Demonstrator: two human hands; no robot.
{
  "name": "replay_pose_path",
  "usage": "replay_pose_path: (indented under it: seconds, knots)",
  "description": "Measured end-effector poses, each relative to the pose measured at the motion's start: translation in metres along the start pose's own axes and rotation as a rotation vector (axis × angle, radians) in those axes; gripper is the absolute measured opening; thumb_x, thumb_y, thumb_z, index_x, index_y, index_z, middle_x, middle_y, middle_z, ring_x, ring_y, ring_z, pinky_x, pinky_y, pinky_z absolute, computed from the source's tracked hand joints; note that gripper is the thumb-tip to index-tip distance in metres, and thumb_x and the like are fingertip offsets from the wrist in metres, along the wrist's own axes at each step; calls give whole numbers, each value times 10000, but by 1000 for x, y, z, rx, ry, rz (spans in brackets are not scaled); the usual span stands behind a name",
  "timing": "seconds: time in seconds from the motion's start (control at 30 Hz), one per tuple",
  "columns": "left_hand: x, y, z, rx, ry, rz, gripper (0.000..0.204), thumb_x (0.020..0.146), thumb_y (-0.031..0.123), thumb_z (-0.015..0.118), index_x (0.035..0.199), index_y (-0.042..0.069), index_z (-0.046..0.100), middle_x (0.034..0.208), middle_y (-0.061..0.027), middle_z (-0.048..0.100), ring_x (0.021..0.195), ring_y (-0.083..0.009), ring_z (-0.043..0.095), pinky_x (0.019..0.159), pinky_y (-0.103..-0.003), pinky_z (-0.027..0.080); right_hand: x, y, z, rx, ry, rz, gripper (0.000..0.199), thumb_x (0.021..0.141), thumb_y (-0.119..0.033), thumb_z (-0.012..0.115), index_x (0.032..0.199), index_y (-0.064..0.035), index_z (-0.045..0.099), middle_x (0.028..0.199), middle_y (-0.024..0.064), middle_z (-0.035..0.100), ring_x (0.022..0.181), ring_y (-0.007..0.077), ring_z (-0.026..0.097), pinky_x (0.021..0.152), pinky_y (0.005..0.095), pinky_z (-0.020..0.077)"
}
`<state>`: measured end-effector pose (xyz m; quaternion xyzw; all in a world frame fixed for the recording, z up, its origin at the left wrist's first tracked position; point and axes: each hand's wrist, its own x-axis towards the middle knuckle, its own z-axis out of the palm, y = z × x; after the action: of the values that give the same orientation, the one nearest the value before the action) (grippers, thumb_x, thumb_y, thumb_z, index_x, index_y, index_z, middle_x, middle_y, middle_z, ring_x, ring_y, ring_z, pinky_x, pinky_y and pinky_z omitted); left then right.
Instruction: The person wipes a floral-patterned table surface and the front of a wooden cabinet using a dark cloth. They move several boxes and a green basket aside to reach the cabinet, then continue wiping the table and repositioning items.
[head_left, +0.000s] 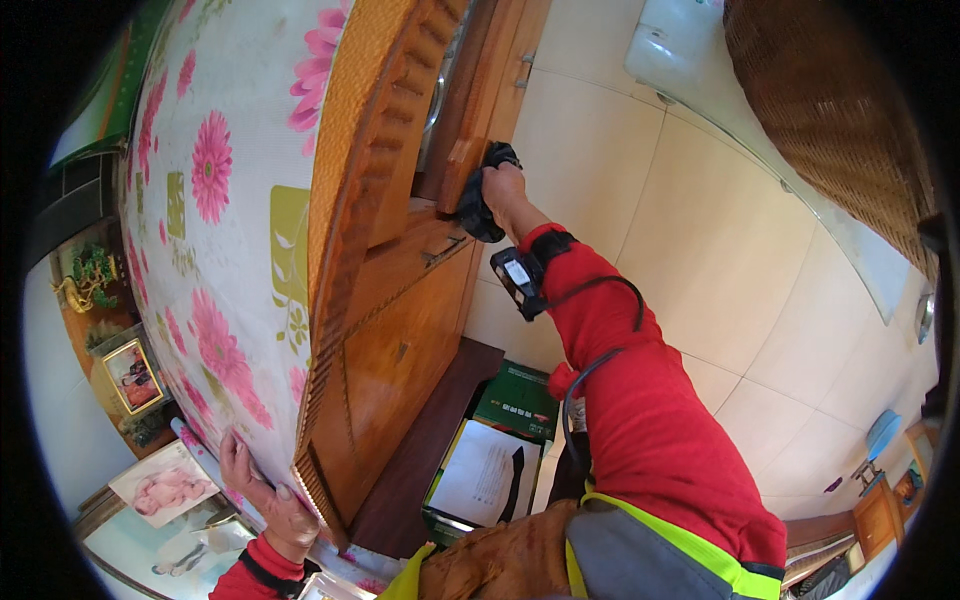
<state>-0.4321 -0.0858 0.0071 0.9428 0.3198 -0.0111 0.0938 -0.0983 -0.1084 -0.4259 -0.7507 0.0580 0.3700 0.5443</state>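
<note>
My right hand (497, 190) is stretched out in a red sleeve and grips a dark cloth (478, 205), pressing it against the edge of a wooden door panel (470, 120) on a wooden cabinet (400, 340). A black device (520, 280) is strapped to that wrist with a cable running down the sleeve. My left hand (262, 495) rests with fingers spread on the near edge of a flowered white-and-pink covering (220, 200) that lies over the cabinet's top.
A cream tiled floor (690, 230) spreads to the right. A green box with white papers (490, 460) sits on the floor below the cabinet. Framed photographs (135, 375) and a small plant (90, 275) stand at the left. A woven brown surface (830, 110) is at top right.
</note>
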Motion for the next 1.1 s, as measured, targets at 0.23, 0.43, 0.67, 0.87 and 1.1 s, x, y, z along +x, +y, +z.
replay_pose_path:
  seconds: [0.23, 0.43, 0.67, 0.87, 1.1]
  knots:
    - [-3, 0, 0, 14, 29, -2, 713, 986, 533, 361, 1456, 1, 300, 1510, -228, 267, 1429, -365, 255, 1185, -492, 172, 8, 4, -12, -155, 32, -238, 280, 877, -205, 579, 928, 47, 687, 988, 326, 650, 990, 481, 618, 865, 495, 508]
    - [0, 1, 0, 14, 13, -24, 709, 979, 518, 358, 1442, -15, 291, 1481, -255, 268, 1403, -386, 285, 1170, -506, 211, -2, 36, -12, -187, -74, -255, 325, 881, -232, 568, 900, 73, 679, 993, 335, 648, 996, 487, 616, 881, 498, 504]
    - [4, 5, -1, 82, -3, -16, 722, 981, 536, 337, 1447, -14, 291, 1485, -245, 274, 1407, -382, 278, 1173, -503, 202, -38, 47, -12, -247, -119, -196, 342, 866, -233, 553, 925, 80, 677, 1014, 340, 649, 1002, 491, 622, 907, 502, 502]
    - [1, 3, 0, 98, 12, -12, 732, 987, 553, 307, 1440, -22, 305, 1478, -229, 295, 1417, -372, 264, 1182, -490, 170, 11, 22, -12, -204, 16, -348, 348, 875, -229, 556, 974, 84, 674, 990, 352, 644, 978, 498, 625, 885, 509, 511]
    - [2, 4, 0, 102, 15, -10, 732, 989, 563, 307, 1426, -23, 317, 1479, -219, 294, 1420, -363, 259, 1182, -488, 168, -76, 51, -4, 69, -76, -413, 298, 876, -168, 573, 1098, 18, 642, 1163, 304, 617, 1088, 475, 579, 929, 489, 488]
